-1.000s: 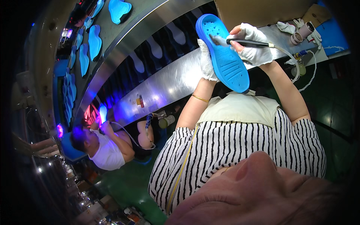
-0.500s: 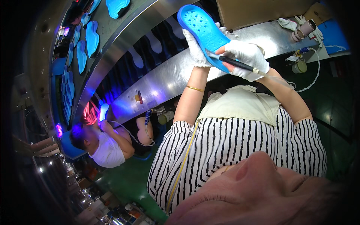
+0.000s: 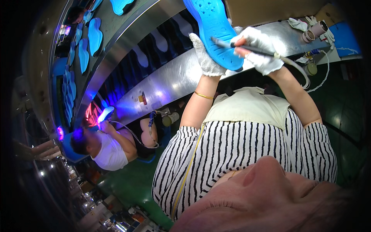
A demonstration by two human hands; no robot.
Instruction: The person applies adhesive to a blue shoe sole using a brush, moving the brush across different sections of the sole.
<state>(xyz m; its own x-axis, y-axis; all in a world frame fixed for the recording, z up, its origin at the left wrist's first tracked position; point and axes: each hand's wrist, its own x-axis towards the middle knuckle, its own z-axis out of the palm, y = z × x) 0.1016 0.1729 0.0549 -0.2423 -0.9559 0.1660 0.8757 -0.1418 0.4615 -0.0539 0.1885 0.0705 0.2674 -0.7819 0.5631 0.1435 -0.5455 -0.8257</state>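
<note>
A bright blue shoe sole (image 3: pixel 216 27), dotted with small holes, is tilted in front of me, its far end cut off by the upper edge. My left hand (image 3: pixel 205 58), in a white glove, is closed around the sole's left side and underside; part of the grip is hidden behind it. In my right hand (image 3: pixel 259 50), gloved with bare fingertips showing, is a dark-handled brush (image 3: pixel 253 49). Its bristles touch or hover just over the sole's inner face; I cannot tell which. A pale hose (image 3: pixel 299 71) runs from the brush's rear end.
A metal ledge (image 3: pixel 170 87) runs below a belt (image 3: pixel 116 34) carrying several blue soles (image 3: pixel 94 36). At the left, a person in white (image 3: pixel 110 150) handles another sole (image 3: pixel 106 114). Rolls (image 3: pixel 317 29) and white gloves (image 3: pixel 296 24) lie at right, near a small jar (image 3: pixel 310 69).
The sole has moved up and turned, so its near end now shows more. My right hand has shifted slightly right, and the brush tip has moved up the sole's face.
</note>
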